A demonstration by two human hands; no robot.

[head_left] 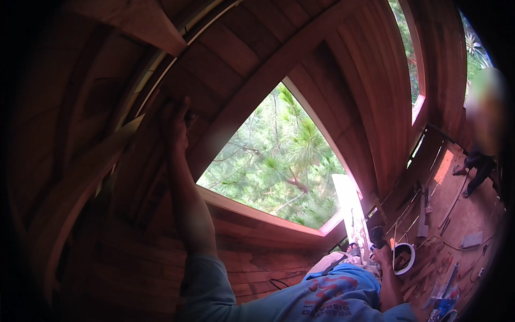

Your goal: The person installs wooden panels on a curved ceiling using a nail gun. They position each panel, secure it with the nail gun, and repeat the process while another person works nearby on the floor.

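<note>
My left arm reaches up along the inside of a sloping plank wall (pixel 220 59). At its end my left hand (pixel 177 129) is raised against the dark boards, its fingers curled. A small dark thing (pixel 189 117) shows beside the fingers, too dim to name. Low by my right hip, my right hand (pixel 382 253) is closed around a dark hand tool (pixel 377 234), whose kind I cannot make out. A pale, brightly lit board (pixel 351 206) rises just beyond that hand, next to the window opening's lower right corner. Next to my right wrist stands a white bucket (pixel 412 260).
A triangular window opening (pixel 279 161) looks out on pine branches. A wooden beam (pixel 155 27) juts in at the upper left. Across the floor at right lie a cord (pixel 442 239), a grey flat piece (pixel 472 240), wood scraps and tools. Another person (pixel 477 166) stands at the far right.
</note>
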